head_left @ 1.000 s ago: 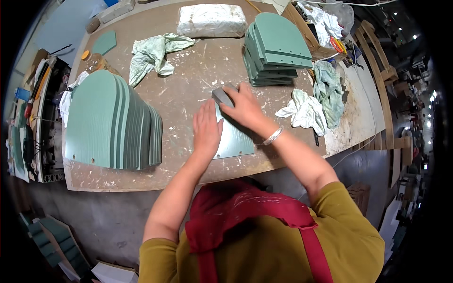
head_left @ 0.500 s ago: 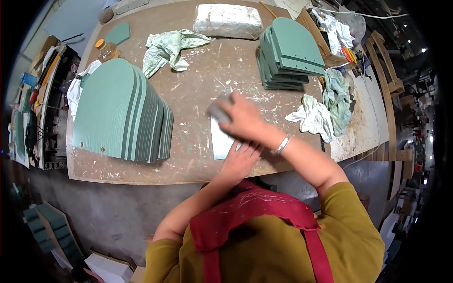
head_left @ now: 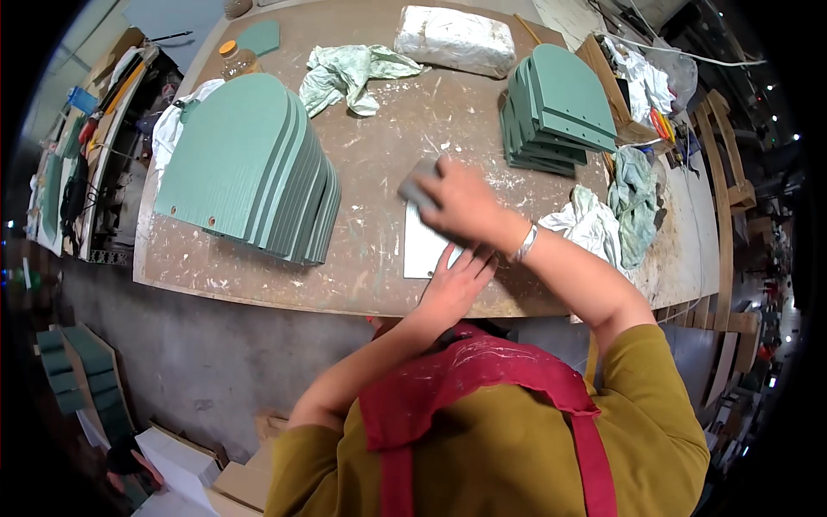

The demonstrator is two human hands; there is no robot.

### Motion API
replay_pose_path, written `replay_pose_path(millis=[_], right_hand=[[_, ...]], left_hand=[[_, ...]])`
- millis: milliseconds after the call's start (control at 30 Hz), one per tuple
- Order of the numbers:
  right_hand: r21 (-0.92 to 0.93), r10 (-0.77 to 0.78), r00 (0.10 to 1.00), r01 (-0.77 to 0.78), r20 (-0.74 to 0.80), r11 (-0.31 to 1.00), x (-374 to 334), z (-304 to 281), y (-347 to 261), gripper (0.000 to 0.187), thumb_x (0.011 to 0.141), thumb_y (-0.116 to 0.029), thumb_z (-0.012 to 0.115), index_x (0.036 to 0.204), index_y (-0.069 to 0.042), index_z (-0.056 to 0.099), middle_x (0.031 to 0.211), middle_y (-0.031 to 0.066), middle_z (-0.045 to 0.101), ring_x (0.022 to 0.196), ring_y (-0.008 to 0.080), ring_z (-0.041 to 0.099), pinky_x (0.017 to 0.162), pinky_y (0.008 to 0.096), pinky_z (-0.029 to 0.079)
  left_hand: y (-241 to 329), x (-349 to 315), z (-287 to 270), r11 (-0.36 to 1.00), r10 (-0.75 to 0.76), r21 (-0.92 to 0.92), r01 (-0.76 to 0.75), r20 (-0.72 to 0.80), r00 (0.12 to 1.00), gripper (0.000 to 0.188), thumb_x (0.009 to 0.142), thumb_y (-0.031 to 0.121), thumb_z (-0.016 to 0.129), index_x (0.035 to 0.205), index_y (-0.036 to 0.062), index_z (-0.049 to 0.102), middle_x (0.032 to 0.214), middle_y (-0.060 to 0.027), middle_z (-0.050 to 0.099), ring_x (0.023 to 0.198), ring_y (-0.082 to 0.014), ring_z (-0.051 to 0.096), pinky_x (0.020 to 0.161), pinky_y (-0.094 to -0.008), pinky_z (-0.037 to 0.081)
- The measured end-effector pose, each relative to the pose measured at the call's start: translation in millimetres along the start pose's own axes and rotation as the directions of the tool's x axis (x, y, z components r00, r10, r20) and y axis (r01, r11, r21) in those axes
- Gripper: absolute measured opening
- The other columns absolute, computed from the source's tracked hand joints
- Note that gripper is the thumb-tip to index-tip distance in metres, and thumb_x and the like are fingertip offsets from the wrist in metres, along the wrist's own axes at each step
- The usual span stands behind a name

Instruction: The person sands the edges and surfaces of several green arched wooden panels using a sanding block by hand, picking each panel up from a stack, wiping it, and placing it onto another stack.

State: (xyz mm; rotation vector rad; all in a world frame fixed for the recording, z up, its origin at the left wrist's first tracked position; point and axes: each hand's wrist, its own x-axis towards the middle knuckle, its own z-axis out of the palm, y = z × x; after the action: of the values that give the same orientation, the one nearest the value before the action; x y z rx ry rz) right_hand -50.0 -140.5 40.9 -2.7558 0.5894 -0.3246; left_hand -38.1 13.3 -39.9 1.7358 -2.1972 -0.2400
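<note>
A pale, light-coloured panel [head_left: 419, 246] with a small hole near its front edge lies flat on the table in front of me. My left hand [head_left: 457, 283] rests flat on its near right part, fingers stretched out. Gripped in my right hand [head_left: 474, 207] is a grey sanding block [head_left: 417, 183], pressed at the panel's far end. My right hand and forearm hide much of the panel's right side. To the left stands a thick stack of green round-topped panels [head_left: 226, 164]. A smaller, uneven stack of green panels [head_left: 568, 86] sits at the far right.
A stained cloth [head_left: 349, 76] and a white wrapped bundle [head_left: 455, 39] lie at the back. Beyond the left stack are an orange-capped jar [head_left: 237, 60] and a green piece [head_left: 258, 36]. More rags [head_left: 634, 207] and a wooden box [head_left: 613, 95] are on the right.
The whole view has shifted, so the table appears turned and slightly higher. My right hand stays on the sanding block at the panel's far end, less blurred now; my left hand remains on the panel.
</note>
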Motion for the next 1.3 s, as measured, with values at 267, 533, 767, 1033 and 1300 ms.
replay_pose_path(millis=[267, 533, 767, 1033, 1300], right_hand=[[0.015, -0.091, 0.995, 0.091, 0.035, 0.996, 10.0, 0.4, 24.1, 0.042, 0.079, -0.032, 0.069, 0.118, -0.017, 0.067, 0.098, 0.0194, 0.056, 0.086, 0.036, 0.058, 0.073, 0.0467, 0.049], [0.054, -0.379, 0.889, 0.378, 0.258, 0.924, 18.7, -13.7, 2.9, 0.031, 0.077, -0.024, 0.067, 0.107, -0.019, 0.07, 0.105, 0.0136, 0.059, 0.1, 0.031, 0.06, 0.082, 0.0449, 0.049], [0.108, -0.519, 0.792, 0.514, 0.322, 0.851, 0.0, -1.4, -5.4, 0.032, 0.079, -0.026, 0.066, 0.11, -0.017, 0.069, 0.106, 0.014, 0.06, 0.1, 0.0298, 0.059, 0.085, 0.0436, 0.046], [0.463, 0.071, 0.988, -0.126, 0.134, 0.877, -22.0, -45.5, 47.6, 0.054, 0.088, -0.036, 0.066, 0.136, -0.013, 0.055, 0.121, 0.0221, 0.055, 0.114, 0.0391, 0.055, 0.099, 0.0422, 0.044], [0.907, 0.513, 0.8, -0.412, 0.31, 0.093, -148.8, -7.9, 6.8, 0.049, 0.098, -0.018, 0.059, 0.142, -0.001, 0.045, 0.116, 0.009, 0.059, 0.104, 0.0145, 0.057, 0.089, 0.0278, 0.048]], left_hand=[[16.4, 1.7, -7.6, 0.993, -0.104, -0.042, 0.106, 0.037, 0.994, 0.061, 0.086, 0.008, 0.048, 0.147, 0.0083, 0.042, 0.15, -0.0113, 0.042, 0.145, -0.0302, 0.029, 0.116, -0.0616, 0.015], [23.6, -2.3, 8.2, 0.982, -0.189, 0.001, 0.19, -0.065, 0.98, 0.06, 0.087, 0.01, 0.049, 0.146, 0.0143, 0.044, 0.155, -0.0049, 0.038, 0.144, -0.0278, 0.033, 0.116, -0.0576, 0.02], [27.8, -4.5, 12.7, 0.95, -0.283, -0.169, 0.261, -0.119, 0.952, 0.054, 0.09, 0.008, 0.049, 0.144, 0.0136, 0.046, 0.154, -0.0039, 0.04, 0.143, -0.0282, 0.035, 0.117, -0.0547, 0.02], [17.1, -17.0, -19.8, 0.81, -0.507, -0.402, 0.426, -0.115, 0.854, 0.059, 0.089, 0.019, 0.064, 0.143, 0.0051, 0.043, 0.152, -0.0155, 0.039, 0.141, -0.0366, 0.034, 0.114, -0.055, 0.023], [-23.2, -66.9, -39.9, 0.806, -0.592, -0.091, 0.585, -0.107, 0.799, 0.082, 0.084, 0.03, 0.072, 0.149, -0.0011, 0.033, 0.154, -0.024, 0.031, 0.143, -0.0434, 0.028, 0.114, -0.0538, 0.024]])
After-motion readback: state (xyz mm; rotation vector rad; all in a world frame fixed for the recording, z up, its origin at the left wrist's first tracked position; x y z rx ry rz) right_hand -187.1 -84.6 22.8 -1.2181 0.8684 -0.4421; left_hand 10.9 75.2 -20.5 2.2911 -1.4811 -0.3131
